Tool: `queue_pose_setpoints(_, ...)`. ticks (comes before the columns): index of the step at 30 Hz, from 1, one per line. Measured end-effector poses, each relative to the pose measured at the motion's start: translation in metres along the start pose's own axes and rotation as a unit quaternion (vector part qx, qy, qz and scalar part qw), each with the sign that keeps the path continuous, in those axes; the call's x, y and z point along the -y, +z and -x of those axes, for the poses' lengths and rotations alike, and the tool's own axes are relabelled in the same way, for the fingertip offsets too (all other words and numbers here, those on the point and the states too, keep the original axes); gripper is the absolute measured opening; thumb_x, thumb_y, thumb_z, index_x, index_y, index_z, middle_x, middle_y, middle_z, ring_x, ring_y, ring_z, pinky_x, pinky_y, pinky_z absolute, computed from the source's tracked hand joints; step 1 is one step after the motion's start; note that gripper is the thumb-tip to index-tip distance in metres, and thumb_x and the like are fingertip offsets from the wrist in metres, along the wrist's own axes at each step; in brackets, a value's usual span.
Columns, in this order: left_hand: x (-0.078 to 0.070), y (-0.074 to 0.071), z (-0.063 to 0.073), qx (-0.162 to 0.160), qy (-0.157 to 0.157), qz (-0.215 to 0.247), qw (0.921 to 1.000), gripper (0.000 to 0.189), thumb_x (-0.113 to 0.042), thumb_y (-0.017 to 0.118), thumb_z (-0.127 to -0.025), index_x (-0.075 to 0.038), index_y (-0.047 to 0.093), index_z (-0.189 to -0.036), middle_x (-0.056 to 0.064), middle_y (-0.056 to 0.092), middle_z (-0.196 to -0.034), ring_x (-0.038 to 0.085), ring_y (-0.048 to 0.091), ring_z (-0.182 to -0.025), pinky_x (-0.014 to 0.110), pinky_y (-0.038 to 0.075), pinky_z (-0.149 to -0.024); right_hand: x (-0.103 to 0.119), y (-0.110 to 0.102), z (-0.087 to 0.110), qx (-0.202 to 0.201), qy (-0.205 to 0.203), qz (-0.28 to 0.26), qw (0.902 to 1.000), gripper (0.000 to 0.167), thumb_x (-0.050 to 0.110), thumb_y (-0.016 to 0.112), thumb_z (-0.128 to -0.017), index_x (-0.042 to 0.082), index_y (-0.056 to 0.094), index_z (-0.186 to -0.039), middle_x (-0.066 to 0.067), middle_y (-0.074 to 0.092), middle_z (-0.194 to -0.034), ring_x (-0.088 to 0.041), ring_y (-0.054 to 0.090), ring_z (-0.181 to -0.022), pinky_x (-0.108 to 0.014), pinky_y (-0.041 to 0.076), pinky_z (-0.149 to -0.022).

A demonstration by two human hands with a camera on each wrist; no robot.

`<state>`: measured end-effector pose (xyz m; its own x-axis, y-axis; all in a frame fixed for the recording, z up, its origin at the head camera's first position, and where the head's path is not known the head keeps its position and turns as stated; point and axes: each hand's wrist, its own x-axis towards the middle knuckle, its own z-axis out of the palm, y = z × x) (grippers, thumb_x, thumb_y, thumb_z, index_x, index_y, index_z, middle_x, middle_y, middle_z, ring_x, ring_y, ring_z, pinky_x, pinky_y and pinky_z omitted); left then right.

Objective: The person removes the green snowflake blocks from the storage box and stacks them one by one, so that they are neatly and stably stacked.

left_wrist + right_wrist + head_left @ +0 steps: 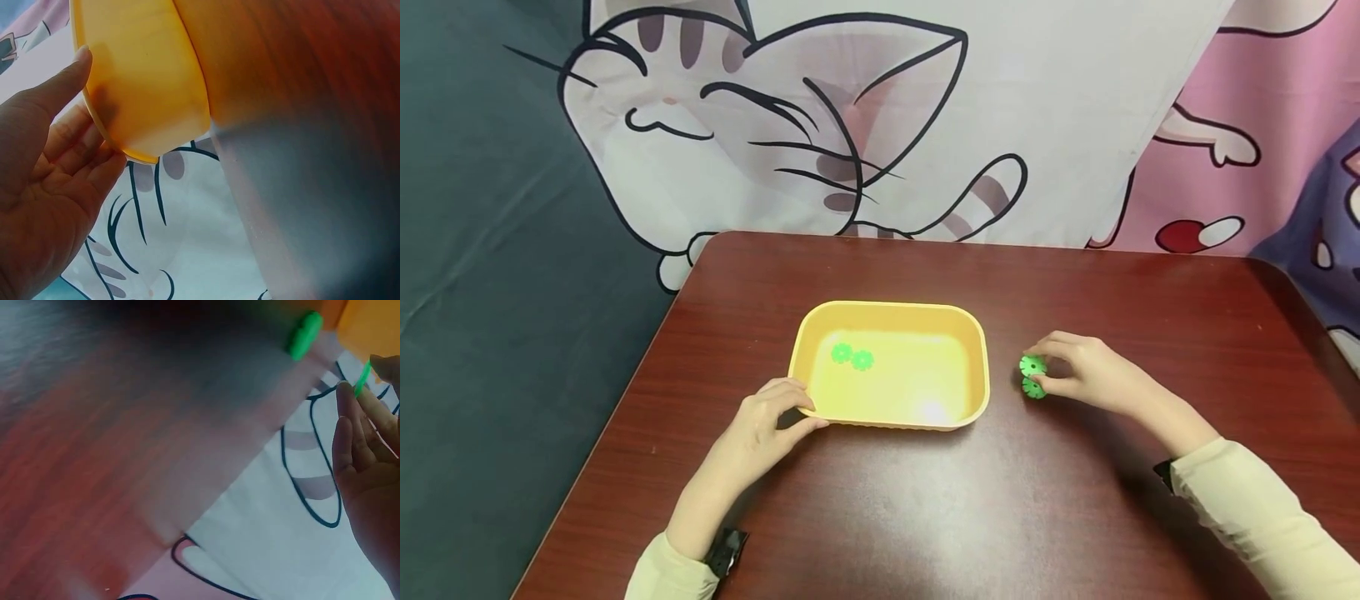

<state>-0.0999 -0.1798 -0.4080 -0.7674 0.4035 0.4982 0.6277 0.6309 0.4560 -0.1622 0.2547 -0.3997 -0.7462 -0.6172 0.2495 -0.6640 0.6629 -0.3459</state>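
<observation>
A yellow plastic basin point(887, 421) sits on the table, with two green notched discs point(852, 357) lying in its left half. My left hand point(767, 425) holds the basin's front left corner, thumb at the front rim and fingers over the left side. The left wrist view shows the left hand point(59, 162) against the outer wall of the basin point(147, 75). To the basin's right, my right hand point(1086, 375) pinches a green notched disc point(1033, 365) between thumb and fingertips, seen edge-on as a thin green disc point(362, 379). Another green disc point(1033, 389) lies on the table just below it.
The dark red-brown wooden table point(880, 500) carries the basin and discs. Behind its far edge hangs a cloth point(1060, 108) printed with cartoon cats. Dark green cloth point(512, 292) fills the left side. A dark strap point(726, 552) is on the left wrist.
</observation>
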Motion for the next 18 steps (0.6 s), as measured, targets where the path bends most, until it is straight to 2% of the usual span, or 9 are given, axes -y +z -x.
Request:
queue_pose_setpoints(8,-0.001,-0.001,0.000,0.017,-0.013,0.002,0.9998,0.023,-0.014,0.085,-0.064,-0.008,0.067,-0.077,0.000,0.065,-0.083,0.018,0.060,-0.091,0.016,0.046,-0.084,-0.006,0.010,0.013,0.010,0.038,0.049,0.9980,0.026,0.024,0.079,-0.072,0.014,0.068,-0.093,0.009,0.061,-0.086,-0.005,0.058,-0.075,-0.031,0.052,-0.064)
queue_pose_setpoints(13,-0.001,-0.001,-0.001,0.022,-0.020,0.005,0.9995,0.022,-0.015,0.084,-0.065,-0.008,0.067,-0.077,0.002,0.064,-0.085,0.016,0.059,-0.090,0.014,0.045,-0.083,-0.007,0.016,0.015,0.003,0.035,0.067,0.9971,0.025,0.031,0.079,-0.072,0.017,0.068,-0.090,0.012,0.060,-0.083,-0.005,0.057,-0.072,-0.030,0.050,-0.063)
queue_pose_setpoints(18,-0.002,-0.001,-0.001,0.022,-0.023,0.008,0.9995,0.023,-0.014,0.085,-0.065,-0.008,0.067,-0.077,0.002,0.064,-0.085,0.015,0.059,-0.090,0.014,0.046,-0.081,-0.007,0.020,0.016,0.006,0.035,0.072,0.9968,0.023,0.029,0.079,-0.072,0.017,0.067,-0.087,0.011,0.058,-0.080,-0.007,0.055,-0.071,-0.030,0.049,-0.062)
